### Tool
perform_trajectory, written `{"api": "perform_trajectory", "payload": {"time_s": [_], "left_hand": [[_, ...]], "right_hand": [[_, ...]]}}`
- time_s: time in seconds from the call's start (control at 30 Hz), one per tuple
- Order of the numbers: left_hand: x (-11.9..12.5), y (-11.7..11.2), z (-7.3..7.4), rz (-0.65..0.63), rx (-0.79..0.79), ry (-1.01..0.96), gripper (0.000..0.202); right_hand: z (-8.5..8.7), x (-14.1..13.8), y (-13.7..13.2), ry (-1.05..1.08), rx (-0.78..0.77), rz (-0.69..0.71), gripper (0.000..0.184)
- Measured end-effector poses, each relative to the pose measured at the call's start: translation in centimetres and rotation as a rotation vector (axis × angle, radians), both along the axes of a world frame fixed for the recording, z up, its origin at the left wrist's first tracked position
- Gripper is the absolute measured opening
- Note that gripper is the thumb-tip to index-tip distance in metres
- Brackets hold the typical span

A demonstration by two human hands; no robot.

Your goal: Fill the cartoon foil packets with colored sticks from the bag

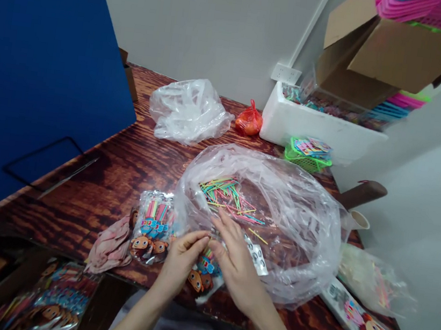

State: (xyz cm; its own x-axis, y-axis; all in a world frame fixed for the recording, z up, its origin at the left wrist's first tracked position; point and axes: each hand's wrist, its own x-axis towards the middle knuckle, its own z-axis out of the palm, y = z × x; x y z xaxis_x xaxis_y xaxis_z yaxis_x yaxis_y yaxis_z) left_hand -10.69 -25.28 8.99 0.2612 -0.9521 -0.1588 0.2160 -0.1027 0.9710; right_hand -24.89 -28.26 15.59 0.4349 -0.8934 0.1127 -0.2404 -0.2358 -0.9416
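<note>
My left hand (180,260) and my right hand (236,264) meet at the table's near edge, both pinching a small cartoon-printed packet (202,273) with coloured sticks in it. Just beyond my fingers lies a big clear plastic bag (299,213), open, with loose coloured sticks (228,196) scattered inside. Left of my left hand sits a filled packet of sticks (153,224) with the same cartoon print.
A pink cloth (110,248) lies at the near left. Farther back are a crumpled clear bag (187,109), a small orange bag (249,121), a white foam box (315,126), a green basket (309,155) and cardboard boxes (385,51). Printed packets (365,327) lie at right, more packets (52,300) below the table.
</note>
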Motion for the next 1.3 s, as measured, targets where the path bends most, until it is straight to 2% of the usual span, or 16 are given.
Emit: {"api": "perform_trajectory", "payload": {"time_s": [0.1, 0.17, 0.23, 0.27, 0.3, 0.37, 0.43, 0.5, 0.57, 0.6, 0.7, 0.93, 1.03, 1.17, 1.23, 1.3], "left_hand": [[0.7, 0.3, 0.0, 0.026, 0.038, 0.149, 0.033], [1.5, 0.6, 0.5, 0.030, 0.082, 0.271, 0.035], [3.0, 0.7, 1.0, 0.063, 0.104, 0.309, 0.036], [3.9, 0.7, 1.3, 0.099, 0.097, 0.275, 0.037], [4.9, 0.6, 1.4, 0.146, 0.075, 0.202, 0.037], [7.0, 0.2, 1.3, 0.259, 0.018, -0.040, 0.035], [8.9, -0.5, 0.7, 0.361, -0.020, -0.407, 0.031], [10.0, -1.3, -0.3, 0.411, -0.018, -0.810, 0.029], [10.5, -1.9, -1.2, 0.425, 0.000, -1.111, 0.027], [10.6, -2.1, -1.5, 0.424, 0.007, -1.194, 0.027], [10.5, -2.4, -2.0, 0.420, 0.010, -1.264, 0.027], [10.7, -1.9, -0.9, 0.371, 0.033, -1.212, 0.038], [10.2, -1.3, 0.3, 0.433, -0.053, -1.218, 0.043], [7.8, -0.5, 2.2, 0.525, -0.212, -1.175, 0.039], [6.0, -0.7, 2.8, 0.442, -0.286, -1.048, 0.034], [4.1, -1.4, 3.0, 0.271, -0.308, -0.856, 0.030]], "right_hand": [[-0.1, 0.6, -1.3, -0.050, 0.056, 0.176, 0.040], [-0.9, 0.8, -3.8, -0.117, 0.112, 0.225, 0.036], [-2.3, 1.2, -7.6, -0.076, 0.056, 0.123, 0.032], [-3.1, 1.5, -9.7, 0.021, -0.049, 0.026, 0.028], [-3.9, 1.8, -11.8, 0.170, -0.171, -0.042, 0.025], [-5.3, 2.6, -15.6, 0.523, -0.422, -0.055, 0.029], [-6.1, 3.4, -18.3, 0.819, -0.602, 0.004, 0.033], [-6.6, 4.0, -19.8, 0.961, -0.681, 0.046, 0.032], [-6.8, 4.5, -20.4, 0.986, -0.699, 0.056, 0.030], [-6.9, 4.7, -20.5, 0.997, -0.709, 0.058, 0.029], [-7.2, 4.8, -20.2, 1.020, -0.720, 0.052, 0.029], [-7.1, 2.8, -19.0, 0.937, -0.610, -0.054, 0.027], [-6.7, 1.5, -18.7, 0.843, -0.503, -0.127, 0.025], [-5.7, -0.4, -18.2, 0.675, -0.252, -0.167, 0.021], [-5.2, -1.4, -17.3, 0.575, -0.110, -0.113, 0.023], [-5.0, -2.4, -15.7, 0.479, 0.002, -0.039, 0.025]]}}
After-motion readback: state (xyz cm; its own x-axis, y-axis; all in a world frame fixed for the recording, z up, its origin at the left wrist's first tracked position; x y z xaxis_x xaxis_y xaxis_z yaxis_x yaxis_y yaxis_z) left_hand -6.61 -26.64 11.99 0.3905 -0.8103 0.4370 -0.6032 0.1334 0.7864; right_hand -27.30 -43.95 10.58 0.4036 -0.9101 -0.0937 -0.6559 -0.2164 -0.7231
